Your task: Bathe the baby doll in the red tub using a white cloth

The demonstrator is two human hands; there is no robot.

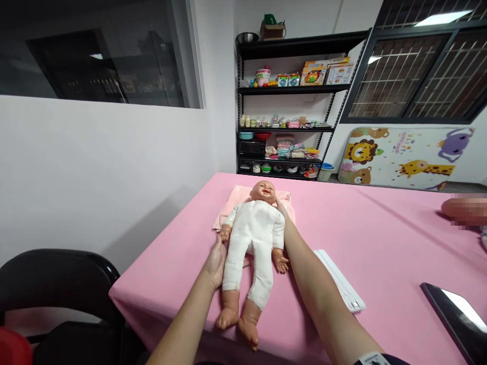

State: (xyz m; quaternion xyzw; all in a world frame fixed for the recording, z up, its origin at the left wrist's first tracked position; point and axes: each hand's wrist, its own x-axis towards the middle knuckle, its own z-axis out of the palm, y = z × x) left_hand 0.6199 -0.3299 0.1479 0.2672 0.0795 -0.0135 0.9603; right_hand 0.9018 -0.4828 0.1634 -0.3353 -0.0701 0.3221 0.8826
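Seemingly to support both ends, the left hand (215,262) cradles the white-suited doll (253,223) beneath its thighs while the right hand (282,208) holds behind its neck, face-up at the frame's centre, head over the folded pink cloth (231,204).

The head view faces forward and down over the table (365,233).

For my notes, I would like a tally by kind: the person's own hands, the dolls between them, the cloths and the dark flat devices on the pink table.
Left hand: 1
Right hand: 1
Doll: 1
Pink cloth: 1
Dark flat device: 1
Total: 5
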